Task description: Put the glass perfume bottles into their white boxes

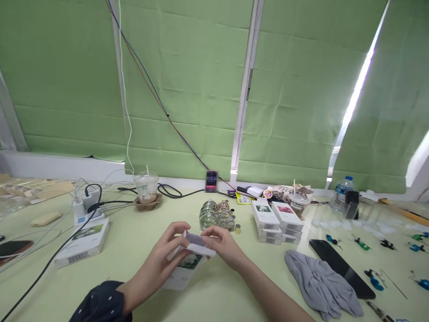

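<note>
A small white box point(182, 275) with a green picture on its face is tilted above the table, its top flaps raised. My left hand point(166, 255) is wrapped round its left side and upper edge. My right hand point(223, 243) pinches a flap at the box's upper right. Just beyond the hands stand clear glass bottles point(208, 214) in rows, with small gold and dark caps point(237, 229) beside them. Stacked white boxes with green pictures point(266, 217) and red pictures point(286, 217) are to the right. The inside of the held box is mostly hidden.
At the left are a white box point(83, 243), chargers and cables. Plastic cups point(146, 185) stand at the back. A grey cloth point(321, 284), a black phone point(342, 268), pliers and small blue and green items lie at the right, near a water bottle point(343, 190).
</note>
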### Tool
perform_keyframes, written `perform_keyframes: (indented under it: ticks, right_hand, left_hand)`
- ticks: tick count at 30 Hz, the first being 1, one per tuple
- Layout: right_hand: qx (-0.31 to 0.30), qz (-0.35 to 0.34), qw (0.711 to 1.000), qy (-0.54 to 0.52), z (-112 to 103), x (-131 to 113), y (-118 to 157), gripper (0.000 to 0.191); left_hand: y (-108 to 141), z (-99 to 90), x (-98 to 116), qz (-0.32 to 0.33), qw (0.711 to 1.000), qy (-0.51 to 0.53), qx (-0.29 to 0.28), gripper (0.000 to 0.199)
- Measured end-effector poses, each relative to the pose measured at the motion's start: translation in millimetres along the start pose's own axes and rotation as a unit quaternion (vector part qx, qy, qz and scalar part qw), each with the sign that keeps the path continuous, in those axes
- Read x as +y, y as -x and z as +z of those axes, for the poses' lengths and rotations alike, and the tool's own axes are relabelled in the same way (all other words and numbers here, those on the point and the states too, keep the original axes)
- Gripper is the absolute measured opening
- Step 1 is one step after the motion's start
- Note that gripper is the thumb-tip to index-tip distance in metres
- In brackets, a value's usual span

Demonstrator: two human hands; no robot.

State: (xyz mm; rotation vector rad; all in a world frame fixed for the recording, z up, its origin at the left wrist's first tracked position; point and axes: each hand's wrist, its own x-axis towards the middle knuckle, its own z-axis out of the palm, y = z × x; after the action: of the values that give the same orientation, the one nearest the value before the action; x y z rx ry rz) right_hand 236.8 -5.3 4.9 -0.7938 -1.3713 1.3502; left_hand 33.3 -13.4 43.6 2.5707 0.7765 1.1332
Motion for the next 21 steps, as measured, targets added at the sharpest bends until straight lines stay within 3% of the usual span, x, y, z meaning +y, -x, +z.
perform_keyframes:
  ticks: [4, 7, 10, 12, 17, 21]
  right_hand:
    - [-0.026, -0.024, 0.996, -0.079, 0, -2, 0, 0.066]
    - [-0.042, 0.007, 0.999, -0.01, 4, 1, 2, 0.077]
    - [-0.052, 0.056, 0.997, 0.023, 9, 4, 5, 0.071]
    - [-0.048, 0.067, 0.997, 0.008, 10, 1, 8, 0.065]
    - [0.015, 0.025, 0.999, -0.026, -6, -22, 26, 0.055]
    - [0.133, -0.007, 0.99, -0.035, -45, -48, 49, 0.047]
  left_hand:
    - [-4, -4.6, -5, -0.076, 0.989, 0.039, 0.118, 0.013]
    - [-7, -7.4, -10, -0.139, 0.966, 0.078, 0.204, 0.018]
    - [-8, -9.5, -16, -0.174, 0.947, 0.065, 0.262, 0.024]
    - [-7, -10.2, -20, -0.18, 0.945, 0.072, 0.262, 0.027]
    - [-7, -14.5, -15, -0.137, 0.967, 0.116, 0.179, 0.036]
    - [-10, -34.5, -21, -0.087, 0.984, -0.064, 0.145, 0.048]
